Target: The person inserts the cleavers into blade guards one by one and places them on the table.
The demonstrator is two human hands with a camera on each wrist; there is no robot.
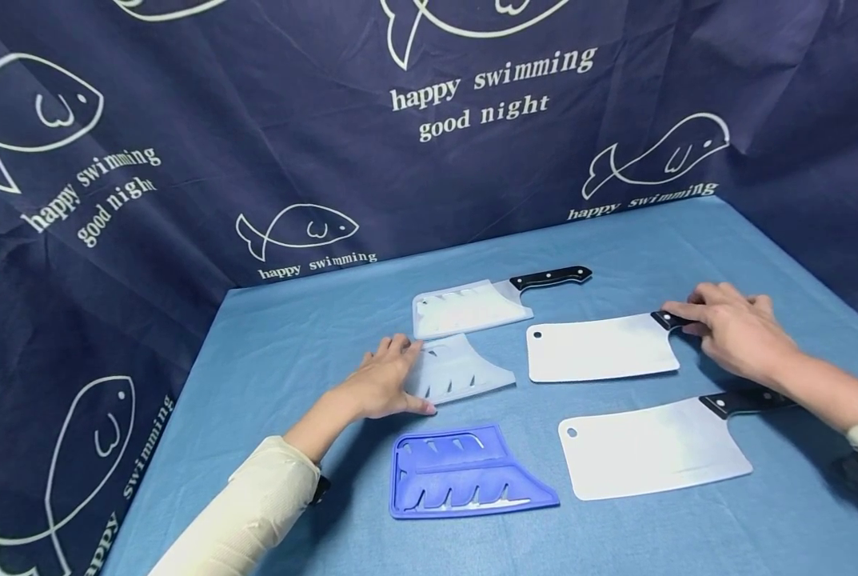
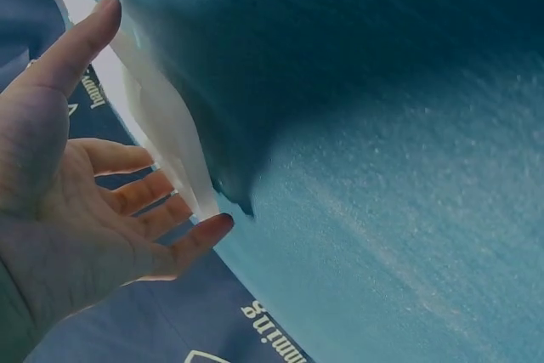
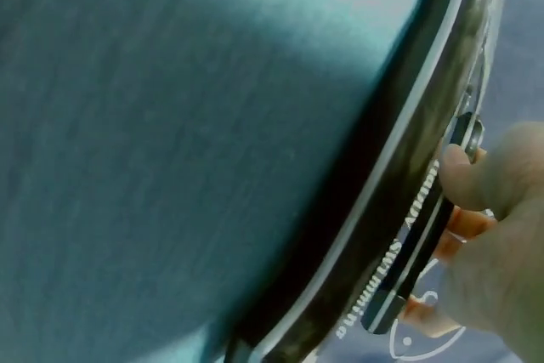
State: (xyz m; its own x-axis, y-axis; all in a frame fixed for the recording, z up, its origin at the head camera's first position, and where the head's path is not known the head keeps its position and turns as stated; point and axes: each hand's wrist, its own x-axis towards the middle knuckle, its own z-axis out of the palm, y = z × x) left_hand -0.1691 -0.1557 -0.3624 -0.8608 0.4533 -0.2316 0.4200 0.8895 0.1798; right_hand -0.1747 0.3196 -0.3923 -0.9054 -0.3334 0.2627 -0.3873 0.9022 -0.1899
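My left hand (image 1: 381, 380) spans the left end of a frosted white blade cover (image 1: 457, 372), thumb at its near edge and fingers at its far edge. In the left wrist view this cover (image 2: 153, 116) lies between thumb and fingers. My right hand (image 1: 741, 332) holds the black handle (image 1: 669, 320) of the middle cleaver, whose bare white blade (image 1: 601, 348) points left toward the cover. The right wrist view shows the thumb and fingers on opposite sides of that handle (image 3: 416, 252).
Nearer lies a second bare cleaver (image 1: 652, 448), its handle under my right forearm. A blue blade cover (image 1: 472, 472) sits left of it. Farther back, another cleaver (image 1: 551, 277) has its blade in a frosted cover (image 1: 464, 308). Dark printed cloth (image 1: 472, 184) hangs behind the blue table (image 1: 292, 336).
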